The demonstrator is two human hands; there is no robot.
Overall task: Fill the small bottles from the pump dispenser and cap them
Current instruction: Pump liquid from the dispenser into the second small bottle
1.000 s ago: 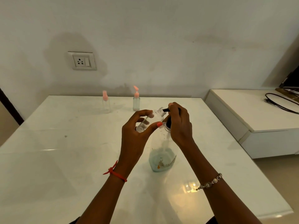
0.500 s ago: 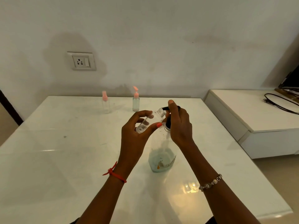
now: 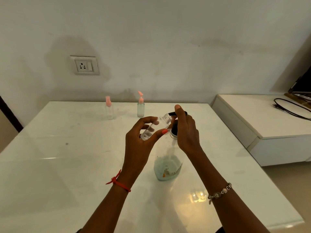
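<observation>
A clear pump dispenser (image 3: 168, 163) with a little pale liquid at its bottom stands on the white table (image 3: 67, 165). My right hand (image 3: 186, 132) is curled around its black pump head, thumb on top. My left hand (image 3: 139, 140) pinches a small clear uncapped bottle (image 3: 155, 126), tilted with its threaded mouth under the pump's spout. Two other small bottles stand at the back of the table: one with a pink spray cap (image 3: 109, 107) and one with a pink pump cap (image 3: 140, 106).
A wall socket (image 3: 85, 65) sits on the wall behind the table. To the right stands a low white cabinet (image 3: 269, 125) with a black cable (image 3: 291, 108) and a dark screen edge on it.
My right thumb and the black pump head have risen a little since a second ago. The left hand and its small bottle have stayed in place.
</observation>
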